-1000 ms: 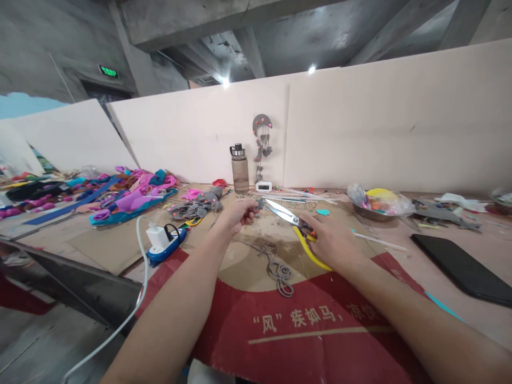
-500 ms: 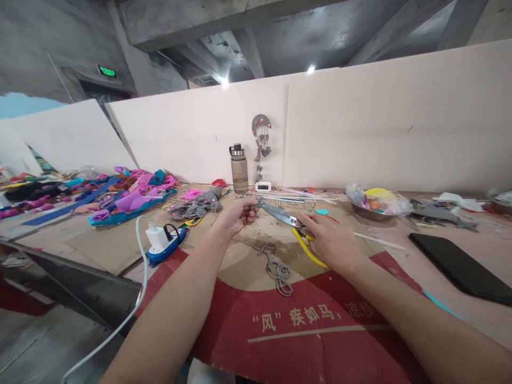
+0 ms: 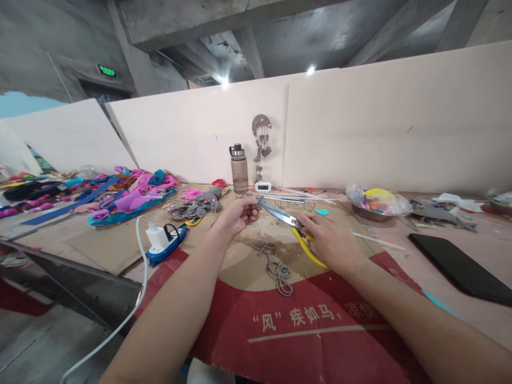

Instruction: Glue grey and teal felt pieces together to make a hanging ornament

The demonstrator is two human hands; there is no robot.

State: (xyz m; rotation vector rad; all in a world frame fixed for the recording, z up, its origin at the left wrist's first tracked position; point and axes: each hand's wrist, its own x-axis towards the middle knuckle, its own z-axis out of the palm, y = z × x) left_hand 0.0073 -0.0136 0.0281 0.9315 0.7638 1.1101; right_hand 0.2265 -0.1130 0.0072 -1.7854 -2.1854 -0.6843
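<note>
My left hand [image 3: 241, 216] pinches a small grey felt piece [image 3: 260, 202] between thumb and fingertips, mostly hidden by the fingers. My right hand [image 3: 332, 240] grips a pair of scissors [image 3: 282, 214] with yellow handles, its blades pointing left. The blade tips reach the felt piece beside my left fingertips. Below the blades, a tangled grey cord [image 3: 282, 272] lies on the cardboard sheet [image 3: 240, 266].
Grey felt pieces [image 3: 192, 208] lie left, near a blue power strip [image 3: 166, 248]. A bottle [image 3: 240, 169] and small clock [image 3: 263, 186] stand behind. To the right are a metal bowl [image 3: 372, 212] and a black phone [image 3: 460, 266]. A grey moon-shaped hanging [image 3: 262, 125] is on the back board.
The scissors' handles have come closer together in my right hand, and the blades look narrower. My left hand has stayed almost in place.
</note>
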